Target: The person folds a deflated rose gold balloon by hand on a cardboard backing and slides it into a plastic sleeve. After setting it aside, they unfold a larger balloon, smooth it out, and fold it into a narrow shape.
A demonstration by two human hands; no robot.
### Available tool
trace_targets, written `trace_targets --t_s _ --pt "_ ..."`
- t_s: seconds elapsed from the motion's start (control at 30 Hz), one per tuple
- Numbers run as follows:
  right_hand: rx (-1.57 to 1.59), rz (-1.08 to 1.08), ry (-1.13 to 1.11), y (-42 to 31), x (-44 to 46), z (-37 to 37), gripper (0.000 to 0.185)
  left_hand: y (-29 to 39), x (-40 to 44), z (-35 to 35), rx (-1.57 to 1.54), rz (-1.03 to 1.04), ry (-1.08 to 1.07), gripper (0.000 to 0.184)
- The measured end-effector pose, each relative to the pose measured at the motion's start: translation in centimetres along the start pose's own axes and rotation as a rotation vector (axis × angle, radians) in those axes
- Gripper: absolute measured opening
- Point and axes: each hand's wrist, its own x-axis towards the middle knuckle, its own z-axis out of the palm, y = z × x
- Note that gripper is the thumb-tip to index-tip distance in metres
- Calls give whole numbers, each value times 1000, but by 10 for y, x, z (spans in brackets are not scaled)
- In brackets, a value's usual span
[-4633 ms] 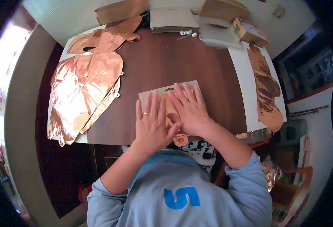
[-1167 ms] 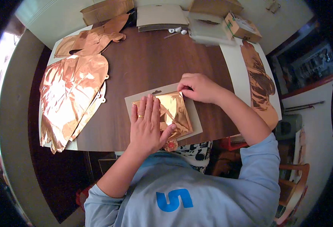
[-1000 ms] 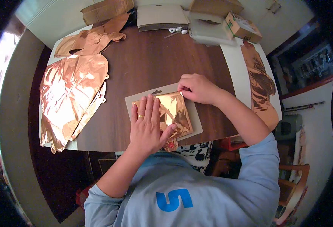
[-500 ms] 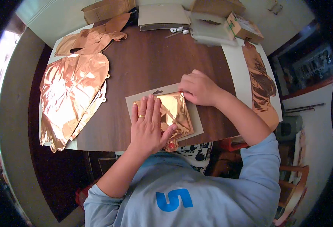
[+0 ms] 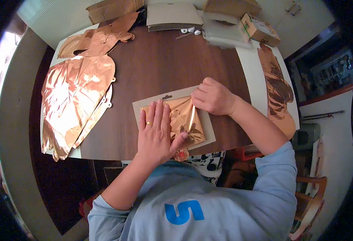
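A folded rose-gold foil balloon [image 5: 184, 114] lies on a grey cardboard card [image 5: 210, 135] with a hang slot at its top edge, near the front of the table. My left hand [image 5: 154, 136] rests flat on the left part of the foil, fingers stretched out, a ring on one finger. At the foil's upper right corner, my right hand [image 5: 213, 97] is closed in a pinch on it, and a crease runs down from there. The fingertips of the right hand are partly hidden. A small foil end with a red mark [image 5: 181, 154] sticks out below the card.
Large flat foil balloons [image 5: 74, 96] cover the table's left side, with more foil [image 5: 98, 40] behind. Another foil balloon [image 5: 274, 86] lies at the right. At the back are stacked grey cards [image 5: 173, 15], white rolls [image 5: 190, 30], clear plastic bags [image 5: 226, 32] and a cardboard box [image 5: 260, 30].
My right hand has shifted slightly right and toward me. The foil at the upper right corner is pulled into a sharper crease. My left hand stays flat in place.
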Motion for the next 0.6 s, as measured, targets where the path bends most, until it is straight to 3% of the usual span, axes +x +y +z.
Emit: trace_targets --t_s 0.23,0.33,0.43,0.53,0.6 --pt "-52 49 -72 -1 -3 -8 8 1 0 0 17 6 4 90" --pt "-10 232 -174 -8 2 -23 16 1 0 1 14 1 4 90" --pt "153 477 -46 -30 16 -34 39 1 0 0 0 -4 9 88" --pt "293 571 -246 -65 27 -39 67 1 1 0 2 -10 -2 88" --pt "298 639 -399 -78 22 -32 74 1 1 1 -4 0 5 87"
